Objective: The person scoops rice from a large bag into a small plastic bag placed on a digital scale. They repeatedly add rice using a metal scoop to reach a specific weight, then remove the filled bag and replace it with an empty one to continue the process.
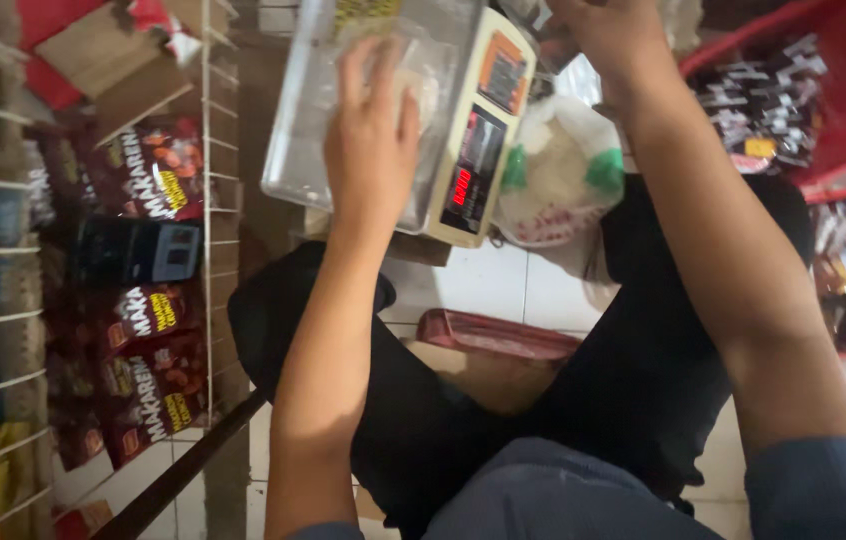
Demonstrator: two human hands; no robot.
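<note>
I see my left hand lying flat, fingers released, on a clear plastic bag upon the beige digital scale at twelve o'clock. My right hand reaches at one o'clock; its grip I cannot tell.

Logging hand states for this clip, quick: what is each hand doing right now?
Left hand: open, fingers spread flat on a clear plastic bag on the scale.
Right hand: partly out of frame; cannot tell.
</note>
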